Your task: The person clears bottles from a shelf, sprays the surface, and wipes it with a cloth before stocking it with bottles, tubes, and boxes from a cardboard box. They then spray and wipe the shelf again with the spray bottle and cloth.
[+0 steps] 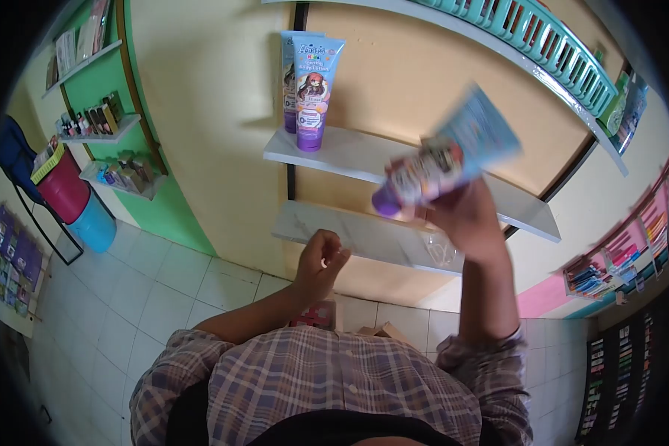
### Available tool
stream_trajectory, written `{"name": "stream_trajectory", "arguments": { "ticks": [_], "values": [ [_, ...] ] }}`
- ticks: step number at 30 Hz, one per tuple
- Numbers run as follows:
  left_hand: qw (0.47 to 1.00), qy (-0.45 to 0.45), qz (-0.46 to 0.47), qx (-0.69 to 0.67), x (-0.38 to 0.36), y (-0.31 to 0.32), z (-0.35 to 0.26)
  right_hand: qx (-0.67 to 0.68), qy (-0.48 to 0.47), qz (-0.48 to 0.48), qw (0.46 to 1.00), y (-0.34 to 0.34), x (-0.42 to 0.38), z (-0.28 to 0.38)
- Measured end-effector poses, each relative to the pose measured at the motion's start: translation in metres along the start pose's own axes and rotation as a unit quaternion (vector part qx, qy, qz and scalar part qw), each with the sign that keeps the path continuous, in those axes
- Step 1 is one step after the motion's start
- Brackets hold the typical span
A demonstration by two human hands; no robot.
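My right hand (464,215) is wrapped round a blue and purple lotion tube (442,160), tilted with its purple cap down to the left and blurred by motion. The tube is in front of the upper grey shelf (394,162). Two similar tubes (314,93) stand upright at that shelf's left end, one partly behind the other. My left hand (323,260) hovers in front of the lower grey shelf (379,241), its fingers curled, with nothing visible in them.
A teal basket (543,44) sits on the top shelf, with green packs beside it at the right. Small goods stand on wall shelves (100,134) at the left. Below are open cardboard boxes (386,332) on the tiled floor. Stationery racks (609,271) hang at the right.
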State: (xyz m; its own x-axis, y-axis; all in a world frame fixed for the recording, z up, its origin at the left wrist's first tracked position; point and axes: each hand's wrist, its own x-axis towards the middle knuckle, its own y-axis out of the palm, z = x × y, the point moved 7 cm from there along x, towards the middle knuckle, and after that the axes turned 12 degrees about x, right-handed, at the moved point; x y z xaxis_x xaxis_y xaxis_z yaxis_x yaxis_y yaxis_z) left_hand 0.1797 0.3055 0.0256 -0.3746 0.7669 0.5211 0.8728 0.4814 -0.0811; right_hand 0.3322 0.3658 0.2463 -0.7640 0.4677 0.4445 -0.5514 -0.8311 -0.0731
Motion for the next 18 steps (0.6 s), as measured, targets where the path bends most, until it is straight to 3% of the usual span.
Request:
{"name": "stream_trajectory", "arguments": {
  "ticks": [1, 4, 8, 18],
  "values": [
    [0.999, -0.020, 0.026, 0.011, -0.002, 0.007, 0.002, 0.049, -0.016, -0.008, 0.999, -0.006, 0.020, 0.003],
    [0.994, -0.035, 0.090, 0.042, -0.012, 0.020, -0.003, -0.019, 0.039, 0.076, 0.996, -0.008, 0.073, -0.006],
    [0.991, -0.041, 0.114, 0.053, -0.020, 0.022, -0.004, -0.063, 0.077, 0.077, 0.992, -0.018, 0.104, -0.043],
    [0.992, -0.065, 0.095, 0.049, -0.027, 0.008, 0.003, -0.110, 0.117, 0.054, 0.986, -0.027, 0.131, -0.057]
  ]
}}
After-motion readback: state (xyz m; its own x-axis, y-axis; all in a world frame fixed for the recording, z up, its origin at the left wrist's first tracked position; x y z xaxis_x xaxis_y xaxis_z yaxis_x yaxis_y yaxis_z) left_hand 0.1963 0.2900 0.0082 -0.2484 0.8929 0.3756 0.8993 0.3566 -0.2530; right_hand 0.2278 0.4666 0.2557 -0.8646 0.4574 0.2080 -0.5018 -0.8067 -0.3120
